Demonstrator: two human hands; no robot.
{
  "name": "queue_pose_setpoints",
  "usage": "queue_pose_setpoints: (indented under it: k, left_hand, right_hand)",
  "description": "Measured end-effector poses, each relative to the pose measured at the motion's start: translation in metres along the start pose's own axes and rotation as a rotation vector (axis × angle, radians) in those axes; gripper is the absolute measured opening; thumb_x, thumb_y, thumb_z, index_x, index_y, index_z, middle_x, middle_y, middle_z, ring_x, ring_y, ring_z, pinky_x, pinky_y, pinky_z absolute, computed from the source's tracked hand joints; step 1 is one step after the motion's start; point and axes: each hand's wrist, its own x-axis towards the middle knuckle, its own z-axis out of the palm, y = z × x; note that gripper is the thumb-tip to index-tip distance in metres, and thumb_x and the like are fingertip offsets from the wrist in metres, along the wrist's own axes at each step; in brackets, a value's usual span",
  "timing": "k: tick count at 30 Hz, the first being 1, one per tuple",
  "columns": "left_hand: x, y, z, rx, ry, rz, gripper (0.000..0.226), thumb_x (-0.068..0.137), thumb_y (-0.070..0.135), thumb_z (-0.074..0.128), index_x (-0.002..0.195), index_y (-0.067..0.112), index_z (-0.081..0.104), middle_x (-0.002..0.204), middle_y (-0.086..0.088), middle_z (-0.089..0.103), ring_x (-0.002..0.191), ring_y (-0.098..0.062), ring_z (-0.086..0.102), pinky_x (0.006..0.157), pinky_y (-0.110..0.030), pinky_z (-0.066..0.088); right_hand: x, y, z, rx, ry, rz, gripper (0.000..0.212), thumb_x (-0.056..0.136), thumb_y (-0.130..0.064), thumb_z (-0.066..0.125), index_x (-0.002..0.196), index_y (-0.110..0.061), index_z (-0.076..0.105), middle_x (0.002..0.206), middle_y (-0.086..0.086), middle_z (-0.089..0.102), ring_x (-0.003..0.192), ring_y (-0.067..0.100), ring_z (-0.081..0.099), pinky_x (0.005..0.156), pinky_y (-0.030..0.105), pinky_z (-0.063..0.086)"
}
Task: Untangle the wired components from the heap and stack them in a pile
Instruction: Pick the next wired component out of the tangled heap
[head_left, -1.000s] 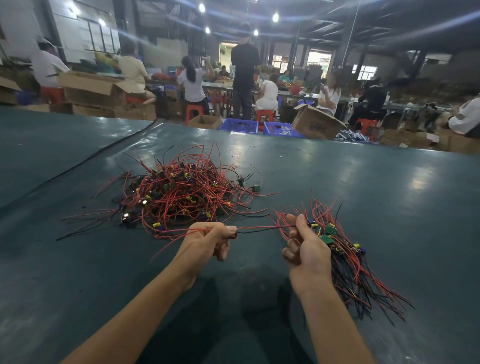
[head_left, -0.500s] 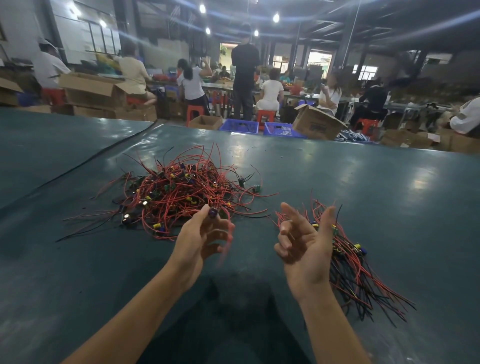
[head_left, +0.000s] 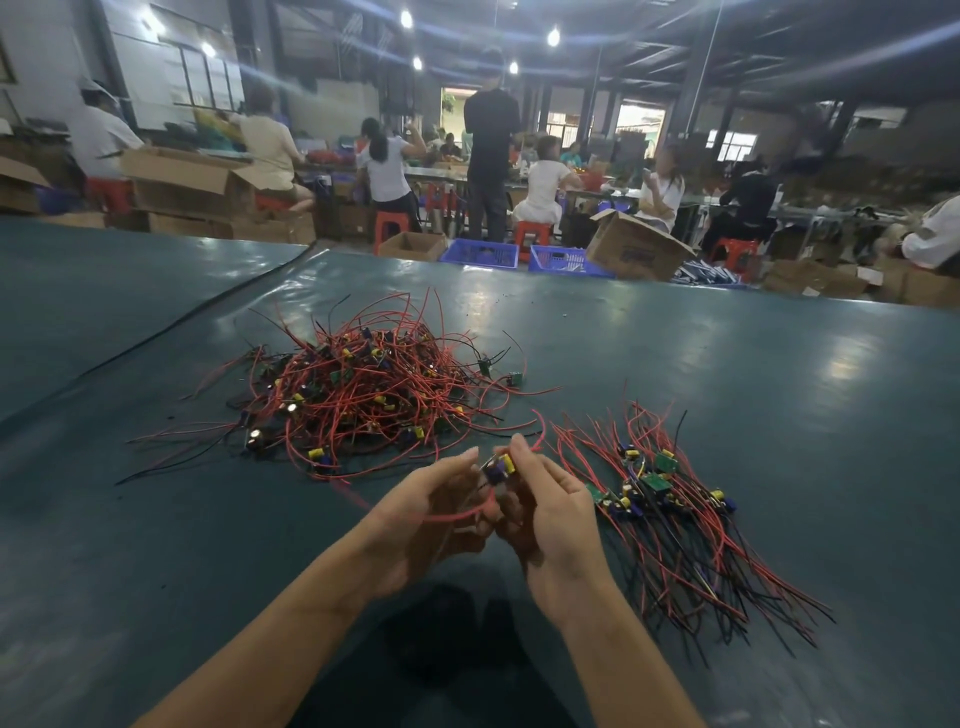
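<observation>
Fingers (head_left: 467, 457) of left hand (head_left: 426, 512) and right hand (head_left: 553, 517) meet at lower centre of frame, both pinching one wired component (head_left: 500, 467) with yellow and purple parts. Its red wire (head_left: 457, 514) loops across the left palm. It is held just above the table (head_left: 779, 395), between heap (head_left: 363, 395) at centre left and pile (head_left: 670, 514) at lower right. Progress looks under halfway: the pile holds a fair bundle laid roughly parallel, but the heap is clearly bigger and badly knotted, with stray wires fanning out toward the left edge. This piece looks free of the heap and probably goes on the pile next. Nothing blocks the short path right; the main snag risk is the loose wire catching on heap strands. Across the top of frame, past the table's far edge: cardboard boxes (head_left: 634, 244), blue crates (head_left: 480, 253), red stools (head_left: 389, 223), people (head_left: 491, 140) working at benches, all well apart.
</observation>
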Motion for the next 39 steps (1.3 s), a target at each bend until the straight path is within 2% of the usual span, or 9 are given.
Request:
queue_pose_setpoints:
  k: [4,7,10,14,17,19,22,25,39]
  left_hand:
    - [-0.003,-0.01,0.01,0.087,0.072,0.111,0.023,0.069,0.044,0.076,0.069,0.023,0.069,0.067,-0.001,0.06,0.059,-0.011,0.056,0.056,-0.022,0.046]
    - [-0.006,-0.015,0.014,0.295,0.137,0.289,0.038,0.07,0.05,0.076,0.082,0.015,0.069,0.074,-0.016,0.061,0.069,-0.021,0.06,0.065,-0.031,0.05]
    - [-0.008,-0.013,0.016,0.315,0.152,0.415,0.037,0.08,0.056,0.063,0.074,0.019,0.068,0.067,-0.004,0.061,0.064,-0.017,0.059,0.063,-0.029,0.05]
    - [0.0,-0.011,0.015,0.307,0.282,0.525,0.056,0.09,0.047,0.054,0.058,0.001,0.057,0.052,0.0,0.054,0.048,-0.013,0.049,0.053,-0.022,0.043]
    - [0.002,-0.013,0.014,0.332,0.245,0.514,0.058,0.085,0.047,0.056,0.053,-0.001,0.056,0.049,-0.004,0.053,0.045,-0.015,0.048,0.05,-0.022,0.042]
    - [0.001,-0.015,0.015,0.368,0.219,0.473,0.055,0.084,0.051,0.054,0.049,0.008,0.058,0.048,-0.004,0.053,0.044,-0.016,0.049,0.05,-0.023,0.042]
    - [-0.001,-0.013,0.015,0.41,0.203,0.433,0.053,0.083,0.053,0.054,0.047,0.015,0.059,0.049,-0.008,0.053,0.045,-0.018,0.051,0.052,-0.023,0.043]
    - [-0.004,-0.01,0.016,0.441,0.158,0.419,0.054,0.084,0.053,0.054,0.048,0.013,0.058,0.049,-0.009,0.053,0.045,-0.018,0.051,0.052,-0.022,0.043]
    - [-0.009,-0.003,0.012,0.431,0.142,0.402,0.055,0.083,0.053,0.054,0.046,0.013,0.052,0.048,-0.007,0.048,0.044,-0.018,0.046,0.051,-0.023,0.042]
  right_hand:
    - [0.0,0.001,0.0,0.125,0.045,-0.025,0.021,0.072,-0.032,0.073,0.064,-0.012,0.074,0.062,0.008,0.063,0.05,0.018,0.052,0.048,0.027,0.045]
    - [-0.002,0.004,0.001,0.033,0.061,-0.035,0.019,0.077,-0.028,0.074,0.07,-0.011,0.077,0.076,0.018,0.07,0.069,0.03,0.063,0.07,0.045,0.055]
    - [-0.005,0.006,0.006,-0.046,0.055,-0.087,0.024,0.078,-0.029,0.074,0.074,-0.006,0.077,0.078,0.025,0.065,0.072,0.034,0.06,0.071,0.045,0.056]
    - [-0.004,0.011,0.01,-0.101,0.105,-0.122,0.024,0.085,-0.025,0.072,0.066,-0.012,0.077,0.07,0.018,0.063,0.07,0.031,0.056,0.078,0.057,0.052]
    - [0.0,0.011,0.006,-0.059,0.162,-0.055,0.023,0.084,-0.023,0.074,0.063,-0.012,0.076,0.066,0.013,0.059,0.065,0.026,0.053,0.065,0.041,0.049]
    - [0.004,0.008,0.001,-0.046,0.233,-0.026,0.023,0.082,-0.024,0.077,0.062,-0.014,0.075,0.055,0.0,0.052,0.051,0.013,0.047,0.05,0.026,0.043]
    - [0.015,-0.001,-0.014,0.029,0.389,0.001,0.018,0.081,-0.023,0.078,0.067,-0.013,0.073,0.046,-0.009,0.045,0.034,0.004,0.034,0.034,0.017,0.031]
    - [0.022,-0.012,-0.031,0.144,0.459,-0.039,0.011,0.083,-0.017,0.075,0.076,-0.009,0.074,0.045,-0.008,0.045,0.032,0.003,0.028,0.031,0.016,0.024]
    - [0.025,-0.015,-0.036,0.224,0.445,-0.131,0.023,0.085,-0.019,0.074,0.062,-0.018,0.077,0.051,-0.007,0.052,0.035,0.003,0.03,0.033,0.016,0.028]
